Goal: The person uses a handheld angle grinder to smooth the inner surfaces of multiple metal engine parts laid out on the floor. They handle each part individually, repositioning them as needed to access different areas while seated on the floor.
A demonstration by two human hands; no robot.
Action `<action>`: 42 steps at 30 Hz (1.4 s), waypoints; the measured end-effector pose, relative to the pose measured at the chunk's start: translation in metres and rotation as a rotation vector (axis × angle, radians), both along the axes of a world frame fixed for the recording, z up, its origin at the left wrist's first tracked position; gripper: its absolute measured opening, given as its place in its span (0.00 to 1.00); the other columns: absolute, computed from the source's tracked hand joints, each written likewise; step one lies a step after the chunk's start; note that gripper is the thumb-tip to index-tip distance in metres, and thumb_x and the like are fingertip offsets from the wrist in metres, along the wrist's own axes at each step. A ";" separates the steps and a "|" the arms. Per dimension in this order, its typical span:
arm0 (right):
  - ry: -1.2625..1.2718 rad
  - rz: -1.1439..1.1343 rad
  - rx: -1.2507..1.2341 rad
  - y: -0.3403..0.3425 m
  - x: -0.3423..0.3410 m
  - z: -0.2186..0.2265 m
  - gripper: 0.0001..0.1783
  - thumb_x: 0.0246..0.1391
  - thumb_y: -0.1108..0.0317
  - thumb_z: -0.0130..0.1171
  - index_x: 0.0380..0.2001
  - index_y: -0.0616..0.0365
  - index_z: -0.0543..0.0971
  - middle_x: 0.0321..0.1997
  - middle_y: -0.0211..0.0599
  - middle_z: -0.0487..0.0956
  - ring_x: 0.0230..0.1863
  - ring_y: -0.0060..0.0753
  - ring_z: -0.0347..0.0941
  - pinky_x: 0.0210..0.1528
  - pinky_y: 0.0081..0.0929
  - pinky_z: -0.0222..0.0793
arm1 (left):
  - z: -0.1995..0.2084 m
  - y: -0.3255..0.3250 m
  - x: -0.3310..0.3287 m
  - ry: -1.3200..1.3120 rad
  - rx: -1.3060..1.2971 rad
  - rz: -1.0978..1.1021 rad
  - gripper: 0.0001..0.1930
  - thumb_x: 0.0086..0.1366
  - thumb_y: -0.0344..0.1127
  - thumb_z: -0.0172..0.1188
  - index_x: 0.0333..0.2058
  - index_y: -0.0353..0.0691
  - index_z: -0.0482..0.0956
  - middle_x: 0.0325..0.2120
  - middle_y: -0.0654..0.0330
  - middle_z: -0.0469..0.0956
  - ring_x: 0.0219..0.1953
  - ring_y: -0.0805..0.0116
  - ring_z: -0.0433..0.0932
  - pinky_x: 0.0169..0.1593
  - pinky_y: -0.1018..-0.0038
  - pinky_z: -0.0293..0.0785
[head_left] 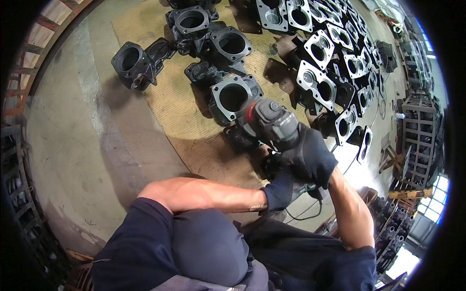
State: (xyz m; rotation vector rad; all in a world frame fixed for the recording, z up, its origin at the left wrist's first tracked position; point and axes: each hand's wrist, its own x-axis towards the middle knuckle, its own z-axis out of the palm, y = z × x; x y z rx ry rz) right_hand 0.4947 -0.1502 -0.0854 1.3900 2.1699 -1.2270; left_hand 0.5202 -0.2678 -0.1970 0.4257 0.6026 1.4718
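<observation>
The right hand [313, 157] was closed round the body of a grinder [279, 123]; the left hand [281, 190] seemed closed round its rear end, though its fingers were mostly hidden. The grinder's head hung over the near right edge of a metal casting [217, 99] on a tan sheet [187, 128], ahead of the hands; contact could not be told. The wheel looked blurred, so it was probably spinning; a catch on a corner or bolt hole could have kicked the tool back toward the forearms. No clamp showed on the casting, so a hard push might have slid it into a neighbouring casting [217, 44]; the cord [308, 217] hung near the left hand, where a snag could have jerked the grip.
</observation>
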 end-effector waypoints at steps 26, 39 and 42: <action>0.106 0.011 0.039 0.014 0.010 -0.020 0.26 0.34 0.66 0.66 0.39 0.69 0.76 0.31 0.46 0.81 0.33 0.34 0.78 0.40 0.30 0.74 | 0.014 0.014 -0.039 0.402 0.060 -0.153 0.14 0.64 0.29 0.59 0.48 0.34 0.75 0.42 0.58 0.79 0.45 0.73 0.74 0.48 0.72 0.73; 0.143 0.049 0.018 0.011 0.007 -0.027 0.26 0.34 0.65 0.66 0.39 0.69 0.76 0.32 0.49 0.82 0.35 0.37 0.79 0.42 0.30 0.73 | 0.001 0.008 -0.027 0.336 0.011 -0.035 0.12 0.65 0.31 0.58 0.45 0.33 0.75 0.37 0.61 0.77 0.38 0.76 0.74 0.40 0.77 0.74; 0.104 0.008 0.076 0.029 0.003 -0.018 0.25 0.34 0.64 0.66 0.36 0.69 0.77 0.30 0.49 0.81 0.33 0.38 0.80 0.41 0.30 0.73 | 0.030 0.033 -0.052 -0.012 -0.148 -0.265 0.15 0.63 0.23 0.57 0.48 0.30 0.72 0.41 0.58 0.76 0.45 0.73 0.74 0.47 0.74 0.75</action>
